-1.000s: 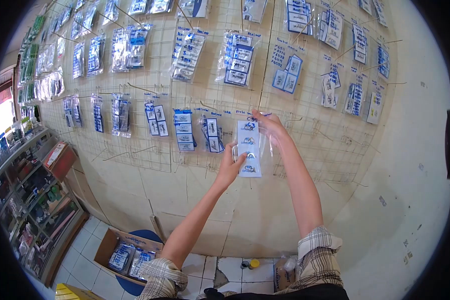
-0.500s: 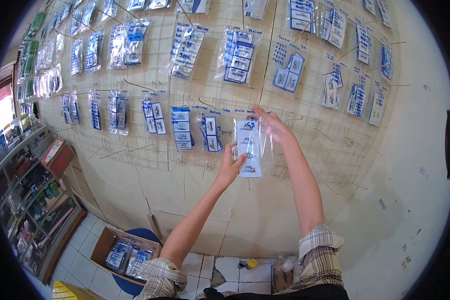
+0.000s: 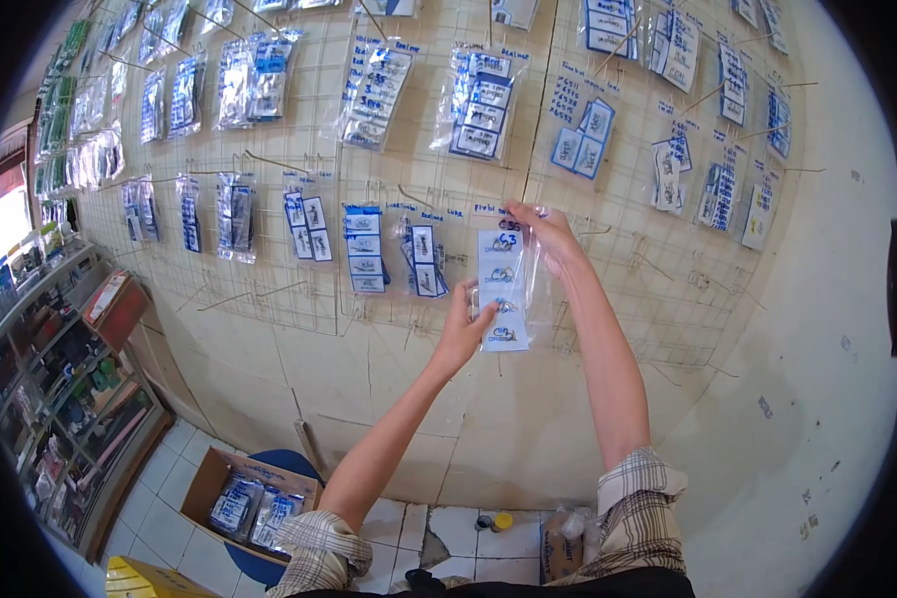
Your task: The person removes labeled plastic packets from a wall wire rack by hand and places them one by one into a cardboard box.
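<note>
A clear plastic bag (image 3: 540, 317) hangs upright before the wire grid, with a white strip of printed labels (image 3: 502, 271) inside and blue handwriting near its top. My left hand (image 3: 465, 324) grips its lower left side, thumb across the strip. Up at the top right corner, my right hand (image 3: 548, 237) pinches the bag's edge between thumb and fingers. Just left of the bag, a packet of blue-edged labels (image 3: 426, 261) hangs on the grid. Part of the bag's left edge is hidden by my left fingers.
The wire grid (image 3: 648, 299) on the wall carries long hooks and several hanging packets. A cardboard box (image 3: 197, 485) of packets rests on a blue stool (image 3: 259, 573) at lower left. Glass shelves (image 3: 65, 399) line the left side; a yellow-lidded jar (image 3: 502, 521) stands on the floor.
My right hand's fingers have closed more on the bag's top corner. The bag's top has shifted slightly right. My left hand keeps its hold, and the view has shifted a little.
</note>
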Motion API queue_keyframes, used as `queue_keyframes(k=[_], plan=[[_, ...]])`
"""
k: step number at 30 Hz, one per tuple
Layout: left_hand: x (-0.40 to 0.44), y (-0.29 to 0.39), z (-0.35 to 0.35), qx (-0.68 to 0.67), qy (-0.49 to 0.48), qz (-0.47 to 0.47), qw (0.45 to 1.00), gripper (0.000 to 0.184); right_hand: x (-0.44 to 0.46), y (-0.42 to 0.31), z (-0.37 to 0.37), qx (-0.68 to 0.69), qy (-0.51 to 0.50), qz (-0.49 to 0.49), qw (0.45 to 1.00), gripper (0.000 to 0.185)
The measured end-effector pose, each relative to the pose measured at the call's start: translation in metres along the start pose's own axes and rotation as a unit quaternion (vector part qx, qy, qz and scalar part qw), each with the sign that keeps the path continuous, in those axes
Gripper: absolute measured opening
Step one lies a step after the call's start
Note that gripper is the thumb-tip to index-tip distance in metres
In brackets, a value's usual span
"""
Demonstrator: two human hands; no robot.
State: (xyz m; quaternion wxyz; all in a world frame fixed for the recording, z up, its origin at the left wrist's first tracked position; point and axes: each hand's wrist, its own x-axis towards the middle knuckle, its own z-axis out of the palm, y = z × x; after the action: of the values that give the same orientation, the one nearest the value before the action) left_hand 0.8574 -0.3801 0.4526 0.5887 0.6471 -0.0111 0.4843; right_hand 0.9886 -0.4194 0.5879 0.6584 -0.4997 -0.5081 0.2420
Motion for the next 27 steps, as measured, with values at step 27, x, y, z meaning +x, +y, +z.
queue_keyframes(k=[27], plan=[[0.029,0.044,-0.001,0.028,0.04,-0.056,0.997,0.035,-0.026,-0.022,-0.001,-0.135,0.02,-0.029,0.99,0.031]])
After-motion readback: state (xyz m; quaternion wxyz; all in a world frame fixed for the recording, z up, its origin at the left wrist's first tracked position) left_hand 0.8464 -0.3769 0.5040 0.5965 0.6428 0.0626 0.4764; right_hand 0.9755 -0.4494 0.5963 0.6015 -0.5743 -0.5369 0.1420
